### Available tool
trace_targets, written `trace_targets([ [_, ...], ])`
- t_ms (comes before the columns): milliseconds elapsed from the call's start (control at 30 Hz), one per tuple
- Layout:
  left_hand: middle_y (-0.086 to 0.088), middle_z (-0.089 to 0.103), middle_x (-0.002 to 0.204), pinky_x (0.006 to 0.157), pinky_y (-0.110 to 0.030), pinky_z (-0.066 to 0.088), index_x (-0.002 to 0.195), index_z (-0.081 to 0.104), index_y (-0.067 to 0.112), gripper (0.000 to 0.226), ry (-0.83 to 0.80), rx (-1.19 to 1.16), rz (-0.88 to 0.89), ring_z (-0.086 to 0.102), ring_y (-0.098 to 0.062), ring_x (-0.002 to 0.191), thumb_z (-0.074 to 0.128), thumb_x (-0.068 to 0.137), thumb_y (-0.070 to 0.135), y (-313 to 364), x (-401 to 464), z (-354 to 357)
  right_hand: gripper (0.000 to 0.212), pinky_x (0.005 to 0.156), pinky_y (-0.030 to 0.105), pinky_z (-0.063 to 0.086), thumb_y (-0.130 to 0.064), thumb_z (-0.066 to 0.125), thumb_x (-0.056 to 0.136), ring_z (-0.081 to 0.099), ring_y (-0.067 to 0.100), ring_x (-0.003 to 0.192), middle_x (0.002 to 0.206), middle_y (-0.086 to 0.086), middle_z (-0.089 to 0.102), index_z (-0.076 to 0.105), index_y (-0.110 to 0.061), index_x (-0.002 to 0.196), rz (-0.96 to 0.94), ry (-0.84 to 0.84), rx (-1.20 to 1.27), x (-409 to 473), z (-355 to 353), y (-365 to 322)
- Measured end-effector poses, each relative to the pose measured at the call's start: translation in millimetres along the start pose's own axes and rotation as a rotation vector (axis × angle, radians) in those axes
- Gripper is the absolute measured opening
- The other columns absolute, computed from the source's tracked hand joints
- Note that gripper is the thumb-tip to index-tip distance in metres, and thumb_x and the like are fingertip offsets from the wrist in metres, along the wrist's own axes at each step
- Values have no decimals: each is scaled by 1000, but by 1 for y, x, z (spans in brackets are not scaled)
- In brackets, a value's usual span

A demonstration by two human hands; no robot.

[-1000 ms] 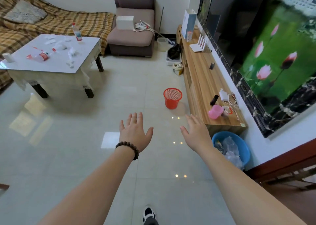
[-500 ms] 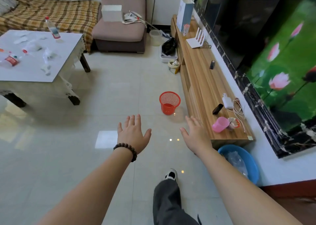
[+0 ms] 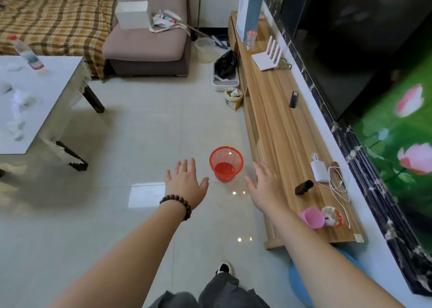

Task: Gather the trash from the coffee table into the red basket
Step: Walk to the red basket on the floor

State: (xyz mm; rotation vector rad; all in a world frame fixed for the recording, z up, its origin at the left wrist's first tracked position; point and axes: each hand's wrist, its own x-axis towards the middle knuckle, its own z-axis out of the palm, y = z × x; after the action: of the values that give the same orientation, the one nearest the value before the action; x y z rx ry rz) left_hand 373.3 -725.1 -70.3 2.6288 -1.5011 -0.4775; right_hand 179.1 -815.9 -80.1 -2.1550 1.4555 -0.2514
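While both arms reach forward, left hand [image 3: 185, 183] and right hand [image 3: 265, 185] spread empty.

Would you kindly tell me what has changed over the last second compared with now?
The person has walked toward the red basket, which now sits nearer, between the outstretched left hand and right hand. The coffee table has slid to the view's left edge. Both hands stay open and empty; the basket still stands untouched on the floor.

Glossy pale floor tiles [image 3: 131, 130] are reflecting ceiling lights, a long wooden TV cabinet [image 3: 280, 130] is running along the right wall beneath a dark television [image 3: 346, 38], and a brown armchair [image 3: 149, 38] is standing beside a plaid-covered sofa [image 3: 53, 27] at the far wall.
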Motion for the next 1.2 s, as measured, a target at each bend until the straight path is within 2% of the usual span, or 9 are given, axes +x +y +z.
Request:
trace_targets([
  [233,-7,19,157,116,-48,8,150,11,12,72,-78,4,10,10,-23,145,32,93,51,12,111,4,53,115,40,21,-33,46,96,23,27,142,152,13,31,35,-12,143,58,-71,11,105,14,6],
  [400,-7,21,157,115,-48,10,150,13,12,71,-149,31,24,11,-23,145,30,94,51,5,212,14,51,112,39,27,-31,50,95,31,30,136,146,15,39,39,-9,139,129,-83,0,189,33,16],
  [533,-8,23,156,114,-49,11,150,14,11,72,-217,44,67,13,-23,145,29,93,53,5,295,26,45,106,38,30,-29,50,94,39,31,130,140,15,46,45,-9,134,201,-65,0,250,47,17],
  [800,-7,33,151,113,-50,15,147,23,12,68,-371,81,87,22,-24,141,28,93,54,5,425,71,46,105,37,33,-27,51,94,39,30,131,140,15,46,44,-9,136,382,-147,39,357,83,30],
  [1000,-9,42,144,107,-48,27,142,30,10,63,-451,102,39,35,-27,134,31,94,50,6,479,142,48,105,34,31,-27,50,94,35,27,134,148,10,37,39,-11,139,513,-221,81,401,137,81],
  [1200,-11,47,139,98,-44,38,138,33,9,60,-492,-9,-86,45,-29,125,38,93,48,-1,532,279,53,105,37,32,-31,50,95,34,26,136,151,7,34,33,-13,142,586,-333,87,436,230,175],
])
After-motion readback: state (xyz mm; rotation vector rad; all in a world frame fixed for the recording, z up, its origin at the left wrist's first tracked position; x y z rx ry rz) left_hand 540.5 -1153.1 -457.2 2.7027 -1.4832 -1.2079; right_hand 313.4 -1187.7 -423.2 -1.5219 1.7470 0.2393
